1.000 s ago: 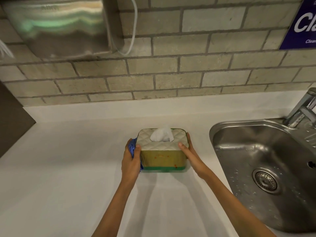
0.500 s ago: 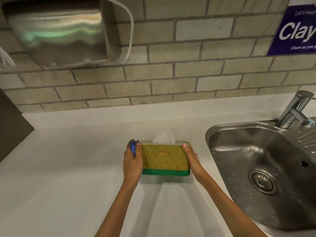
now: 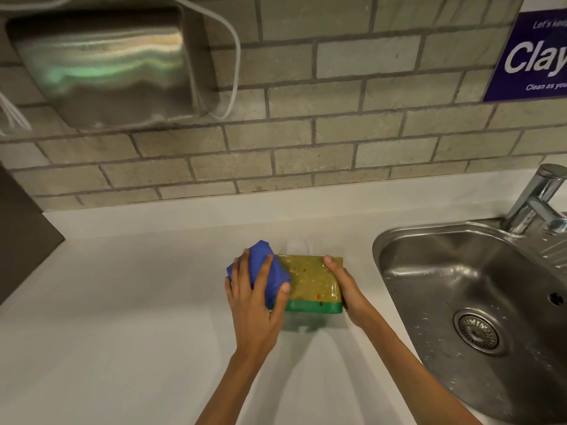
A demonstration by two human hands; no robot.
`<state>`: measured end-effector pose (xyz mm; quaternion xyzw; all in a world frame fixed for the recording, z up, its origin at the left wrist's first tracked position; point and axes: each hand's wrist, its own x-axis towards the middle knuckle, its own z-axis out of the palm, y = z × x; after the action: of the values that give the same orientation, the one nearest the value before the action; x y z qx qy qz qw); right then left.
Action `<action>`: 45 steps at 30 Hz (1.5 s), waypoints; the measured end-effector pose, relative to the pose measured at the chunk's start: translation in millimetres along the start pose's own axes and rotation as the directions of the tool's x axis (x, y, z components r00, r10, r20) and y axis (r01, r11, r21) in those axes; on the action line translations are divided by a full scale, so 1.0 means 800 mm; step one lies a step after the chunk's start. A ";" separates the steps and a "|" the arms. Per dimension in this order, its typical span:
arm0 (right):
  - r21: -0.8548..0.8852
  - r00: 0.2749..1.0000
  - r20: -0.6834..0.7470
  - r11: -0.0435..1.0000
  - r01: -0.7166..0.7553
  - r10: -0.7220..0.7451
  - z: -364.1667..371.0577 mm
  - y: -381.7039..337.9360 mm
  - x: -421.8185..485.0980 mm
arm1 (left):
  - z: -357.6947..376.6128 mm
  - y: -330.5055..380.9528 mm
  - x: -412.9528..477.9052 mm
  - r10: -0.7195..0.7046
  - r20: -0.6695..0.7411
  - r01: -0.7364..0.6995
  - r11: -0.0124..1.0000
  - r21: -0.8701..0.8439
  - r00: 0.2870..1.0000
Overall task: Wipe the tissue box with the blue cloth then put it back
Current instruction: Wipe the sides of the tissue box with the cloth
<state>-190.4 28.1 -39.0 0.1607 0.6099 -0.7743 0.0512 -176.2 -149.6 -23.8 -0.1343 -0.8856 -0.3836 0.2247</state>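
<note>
The tissue box (image 3: 313, 282) is held above the white counter (image 3: 122, 302), left of the sink (image 3: 460, 286), with its yellow-and-green side turned toward the camera. A shadow is cast on the counter just below it, so the box appears to be lifted clear, though contact at its far edge cannot be told. The right end of the box is gripped by the right hand (image 3: 348, 289), thumb laid along the top edge. The blue cloth (image 3: 260, 271) is pressed against the left end of the box by the left hand (image 3: 254, 305), its fingers spread over the bunched cloth and closed on it. A little white tissue (image 3: 299, 243) is seen behind the box's top edge, blurred. A tap (image 3: 537, 200) is set at the sink's far corner. A steel dispenser (image 3: 104, 72) is mounted on the brick wall (image 3: 337, 118).
</note>
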 end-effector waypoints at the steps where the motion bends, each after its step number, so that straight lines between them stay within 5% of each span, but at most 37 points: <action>1: -0.001 1.000 -0.003 1.000 -0.012 0.012 0.000 0.001 0.001 | 0.001 0.002 0.005 -0.069 -0.021 0.069 0.998 0.013 0.997; 5: 0.009 0.999 -0.029 0.999 -0.033 0.034 0.001 0.004 0.006 | 0.010 0.021 0.024 -0.138 0.008 0.132 0.958 0.254 0.990; 12: 0.022 0.997 -0.057 0.999 -0.048 0.049 -0.001 0.003 0.011 | 0.009 -0.009 -0.005 0.210 0.131 -0.244 0.898 0.367 0.969; 18: -0.011 0.996 -0.070 0.998 -0.056 0.055 -0.002 0.004 0.010 | 0.008 0.004 0.015 -0.034 0.018 0.027 0.961 0.277 0.999; 26: -0.014 0.996 -0.058 0.998 -0.065 0.064 -0.002 -0.003 0.011 | 0.015 -0.011 -0.016 0.323 0.184 -0.369 0.864 0.344 0.928; 32: -0.071 0.994 -0.069 0.994 -0.088 0.083 0.002 -0.008 0.007 | 0.011 0.009 0.013 0.029 0.046 -0.043 0.943 0.329 0.999; 40: -0.084 0.995 -0.044 0.993 -0.087 0.084 0.005 -0.017 -0.002 | 0.027 0.031 0.007 0.211 0.262 -0.300 0.880 0.370 0.942; 45: -0.106 0.995 -0.054 0.990 -0.093 0.087 0.013 -0.015 -0.001 | 0.036 0.066 0.022 -0.057 0.137 0.005 0.935 0.355 0.989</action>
<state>-194.8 21.1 -25.1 0.2039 0.6441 -0.7329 0.0798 -178.1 -91.9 -0.1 -0.1051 -0.9561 -0.2111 0.1740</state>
